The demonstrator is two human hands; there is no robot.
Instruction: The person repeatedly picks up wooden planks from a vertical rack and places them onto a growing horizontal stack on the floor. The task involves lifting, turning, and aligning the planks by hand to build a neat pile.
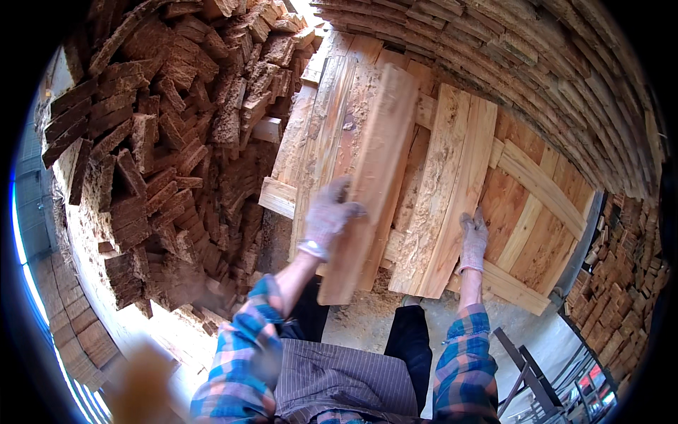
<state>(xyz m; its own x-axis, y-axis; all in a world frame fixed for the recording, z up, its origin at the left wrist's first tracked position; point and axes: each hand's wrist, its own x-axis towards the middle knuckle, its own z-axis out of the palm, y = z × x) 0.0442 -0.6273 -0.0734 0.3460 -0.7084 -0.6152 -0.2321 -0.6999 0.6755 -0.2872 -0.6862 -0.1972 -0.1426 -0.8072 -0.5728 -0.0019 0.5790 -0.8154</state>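
Heap of rough dark-brown bark-faced wood offcuts (162, 134): fills the left side, its ragged edge close beside the work surface.

Curved wall of neatly stacked reddish-brown wood strips (565, 78): closes off the top and right.

Flat bed of pale, rough-sawn wooden planks laid side by side (537, 191): centre, resting on cross battens; its near edge faces the person, with a strip of sawdust-covered floor (367, 318) open between edge and legs.

Wide pale plank pair with splintered face (452, 191): lies on the bed, near end overhanging slightly.

Long narrow light-brown plank (374, 177): raised at a slant above the bed, near end toward the person.

Left hand (328, 215): grey knit glove, fingers wrapped around the narrow plank's left edge.

Right hand (473, 237): gloved, fingers spread, pressed flat at the wide pair's right edge.
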